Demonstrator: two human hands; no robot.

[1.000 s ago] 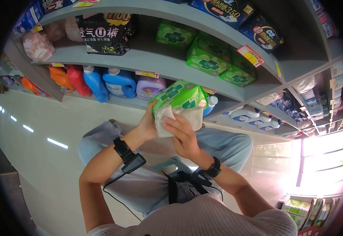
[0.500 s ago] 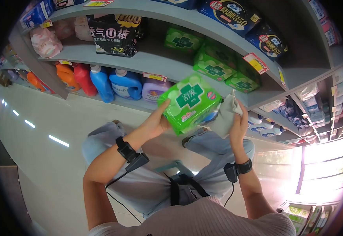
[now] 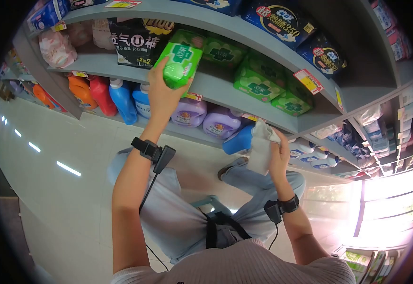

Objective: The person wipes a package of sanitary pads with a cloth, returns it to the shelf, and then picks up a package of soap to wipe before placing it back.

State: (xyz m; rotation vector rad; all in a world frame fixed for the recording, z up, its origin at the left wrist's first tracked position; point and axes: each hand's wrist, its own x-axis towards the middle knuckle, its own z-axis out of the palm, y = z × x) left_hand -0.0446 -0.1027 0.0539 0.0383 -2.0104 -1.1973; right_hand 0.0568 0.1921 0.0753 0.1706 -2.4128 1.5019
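My left hand [image 3: 164, 92] grips a green pack [image 3: 182, 59] by its near end, with the pack's far part inside the middle shelf [image 3: 211, 78]. The held pack is between a black pack [image 3: 137, 43] and another green pack [image 3: 221, 51]. My right hand [image 3: 279, 154] is closed around a crumpled pale cloth [image 3: 262, 150], which hangs in front of a blue bottle [image 3: 238, 140] below the shelf. More green packs [image 3: 259, 78] stand on the right part of the same shelf.
Purple bottles [image 3: 220, 123], blue bottles [image 3: 122, 99] and a red bottle [image 3: 102, 95] line the bottom shelf. Dark blue packs [image 3: 279, 21] sit on the upper shelf. Price tags [image 3: 307, 81] jut from the shelf edges. A small stool [image 3: 211, 204] is beneath me.
My left hand has carried the green pack up and left, from in front of the shelf into it. The cloth in my right hand has shifted slightly down and left.
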